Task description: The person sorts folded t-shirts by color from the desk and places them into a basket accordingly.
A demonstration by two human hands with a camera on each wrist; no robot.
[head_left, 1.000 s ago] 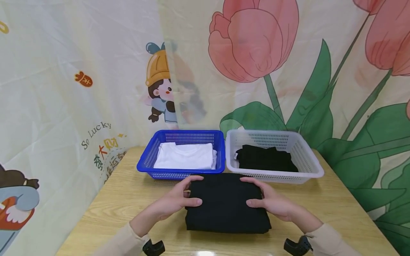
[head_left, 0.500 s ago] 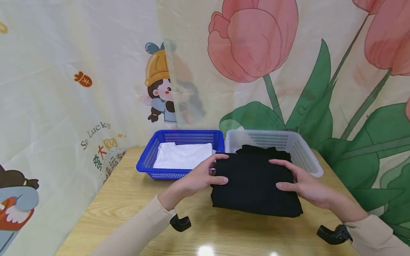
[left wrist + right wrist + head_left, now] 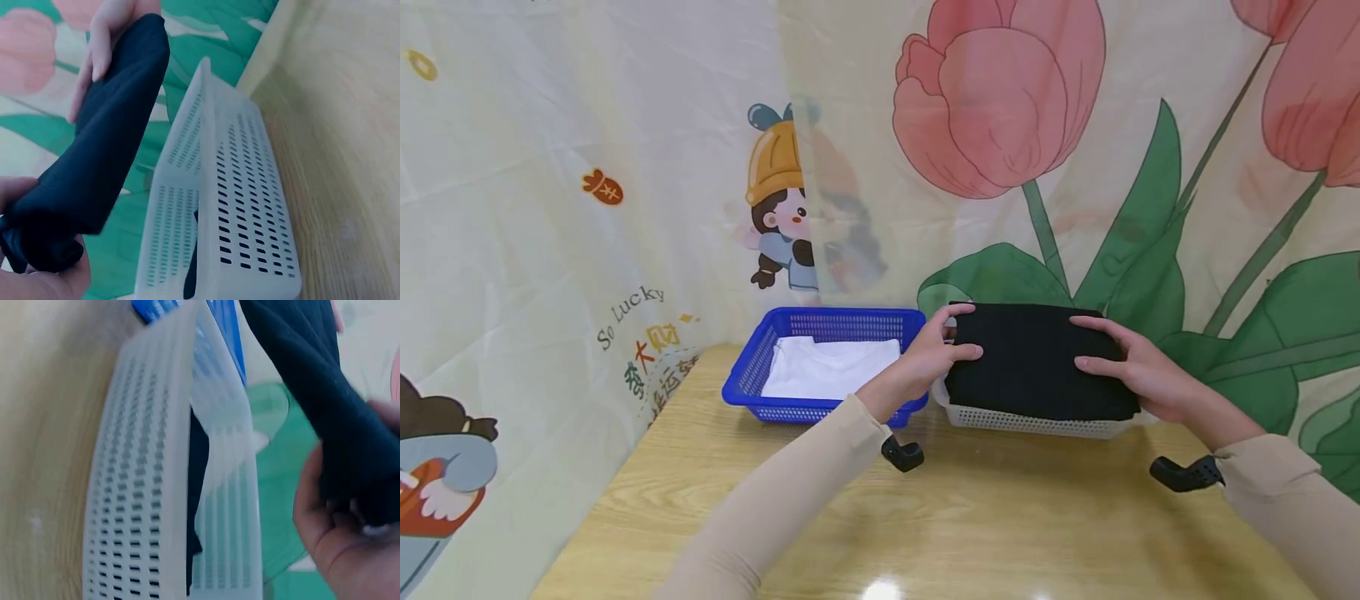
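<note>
Both hands hold a folded black garment (image 3: 1033, 367) above the white basket (image 3: 1037, 422). My left hand (image 3: 931, 354) grips its left side, thumb on top and fingers around the edge. On the opposite side, my right hand (image 3: 1142, 371) grips it the same way. The wrist views show a gap between the garment and the basket's rim. Inside that basket lies another black cloth (image 3: 197, 481), mostly hidden in the head view by the held garment.
A blue basket (image 3: 827, 410) stands left of the white one, holding a folded white shirt (image 3: 831, 371). Both sit toward the back of a wooden table (image 3: 1000, 517). Behind them hangs a printed curtain (image 3: 685, 125) with tulips and cartoon figures.
Both hands have lifted the folded black garment off the table and carried it forward and right, over the white basket. The blue basket and white shirt have stayed put.
</note>
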